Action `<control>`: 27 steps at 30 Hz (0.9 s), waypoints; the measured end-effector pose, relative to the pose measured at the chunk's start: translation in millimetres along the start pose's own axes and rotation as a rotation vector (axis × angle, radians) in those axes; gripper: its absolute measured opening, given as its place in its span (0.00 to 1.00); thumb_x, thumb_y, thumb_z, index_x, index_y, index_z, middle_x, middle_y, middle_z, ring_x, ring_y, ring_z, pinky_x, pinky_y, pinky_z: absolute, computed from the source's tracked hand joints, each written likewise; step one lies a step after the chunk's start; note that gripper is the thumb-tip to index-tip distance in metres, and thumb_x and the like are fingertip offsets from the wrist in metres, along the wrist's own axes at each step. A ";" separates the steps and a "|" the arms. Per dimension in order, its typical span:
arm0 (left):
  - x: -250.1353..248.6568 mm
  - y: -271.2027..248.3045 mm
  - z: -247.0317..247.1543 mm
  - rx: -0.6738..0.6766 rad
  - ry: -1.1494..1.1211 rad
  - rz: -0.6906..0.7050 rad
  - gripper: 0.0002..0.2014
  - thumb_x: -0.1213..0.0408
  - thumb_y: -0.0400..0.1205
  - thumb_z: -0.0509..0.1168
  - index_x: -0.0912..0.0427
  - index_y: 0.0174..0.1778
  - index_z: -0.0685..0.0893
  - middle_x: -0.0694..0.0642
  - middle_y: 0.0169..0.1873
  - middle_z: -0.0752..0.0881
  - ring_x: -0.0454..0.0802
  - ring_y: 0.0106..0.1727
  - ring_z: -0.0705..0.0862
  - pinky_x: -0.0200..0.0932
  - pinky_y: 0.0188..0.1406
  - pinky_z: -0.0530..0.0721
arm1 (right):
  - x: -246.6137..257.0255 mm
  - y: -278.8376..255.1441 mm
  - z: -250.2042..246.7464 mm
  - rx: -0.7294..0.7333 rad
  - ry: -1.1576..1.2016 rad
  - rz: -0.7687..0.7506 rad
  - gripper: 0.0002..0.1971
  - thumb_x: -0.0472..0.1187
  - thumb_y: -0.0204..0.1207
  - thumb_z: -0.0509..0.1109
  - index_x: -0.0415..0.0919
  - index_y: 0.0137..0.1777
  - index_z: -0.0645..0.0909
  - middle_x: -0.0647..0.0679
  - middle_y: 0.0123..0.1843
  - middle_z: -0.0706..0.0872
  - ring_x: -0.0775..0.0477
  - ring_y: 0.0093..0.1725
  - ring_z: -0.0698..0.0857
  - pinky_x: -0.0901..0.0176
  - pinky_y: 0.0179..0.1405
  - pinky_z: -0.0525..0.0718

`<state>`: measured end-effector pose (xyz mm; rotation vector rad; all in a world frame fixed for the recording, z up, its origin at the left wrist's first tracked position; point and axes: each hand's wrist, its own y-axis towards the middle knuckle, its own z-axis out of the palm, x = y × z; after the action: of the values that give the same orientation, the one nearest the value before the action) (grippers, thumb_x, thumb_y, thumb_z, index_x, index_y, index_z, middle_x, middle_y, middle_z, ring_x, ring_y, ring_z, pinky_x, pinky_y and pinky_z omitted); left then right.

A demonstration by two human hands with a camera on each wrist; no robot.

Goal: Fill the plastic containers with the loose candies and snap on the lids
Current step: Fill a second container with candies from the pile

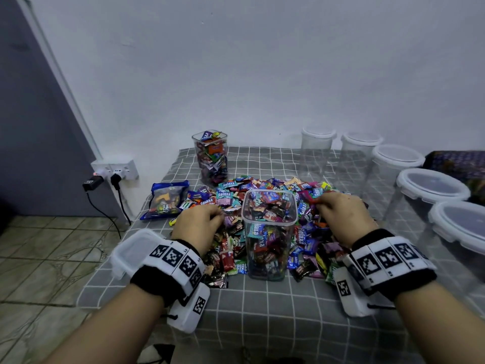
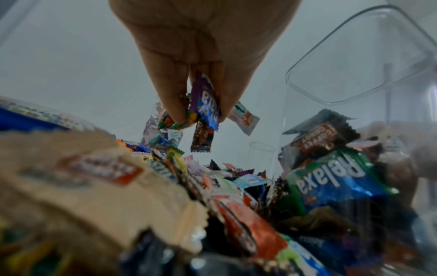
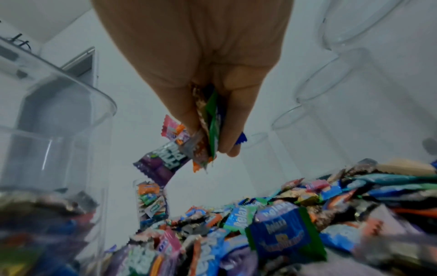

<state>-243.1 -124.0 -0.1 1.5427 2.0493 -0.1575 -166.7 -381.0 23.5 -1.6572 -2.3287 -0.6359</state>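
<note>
- The near container (image 1: 269, 233) is clear plastic, square with rounded corners, lidless, and packed with wrapped candies almost to its rim; it stands at the near middle of the candy pile (image 1: 265, 185).
- The pile spreads over a grey checked cloth (image 1: 262, 306) on the counter, its wrappers blue, purple, red, green and brown, many printed "Relaxa".
- The left hand (image 1: 198, 227) sits left of this container, its fingers pinched round a bunch of candies (image 2: 203, 104).
- The right hand (image 1: 343, 214) sits right of it, fingers closed on a few more wrapped sweets (image 3: 208, 130).
- A second lidless container (image 1: 210, 157), also full, stands at the far left of the pile.
- Five empty lidded containers (image 1: 399, 164) line the right side, from far to near.
- One loose lid (image 1: 132, 252) lies near left, partly under the left wrist.
- One blue candy bag (image 1: 166, 199) lies left of the pile.
</note>
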 end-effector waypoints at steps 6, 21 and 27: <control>5.0 0.4 0.6 -0.018 -0.026 0.008 0.07 0.59 0.81 0.65 0.50 0.44 0.89 0.50 0.39 0.89 0.50 0.43 0.84 0.43 0.42 0.79 | 17.3 1.8 -16.4 -0.204 0.124 -0.076 0.11 0.34 0.80 0.65 0.37 0.56 0.87 0.38 0.50 0.89 0.39 0.51 0.84 0.59 0.42 0.69; 8.5 0.3 3.0 -0.049 -0.094 0.011 0.06 0.60 0.80 0.67 0.50 0.43 0.89 0.49 0.39 0.89 0.50 0.44 0.85 0.45 0.47 0.82 | 71.0 -4.8 -15.6 -0.309 0.130 -0.495 0.09 0.34 0.76 0.66 0.35 0.50 0.88 0.42 0.46 0.90 0.40 0.47 0.87 0.51 0.49 0.82; 8.8 0.0 2.1 -0.050 -0.096 0.011 0.06 0.60 0.80 0.66 0.51 0.45 0.90 0.49 0.40 0.90 0.49 0.45 0.85 0.46 0.49 0.82 | 74.4 -10.3 -5.8 -0.285 0.159 -0.532 0.11 0.37 0.71 0.65 0.36 0.45 0.88 0.46 0.45 0.90 0.43 0.44 0.88 0.55 0.49 0.84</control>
<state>-243.9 -117.4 -6.2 1.4872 1.9557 -0.1712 -202.4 -323.8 56.9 -1.0082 -2.6584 -1.1985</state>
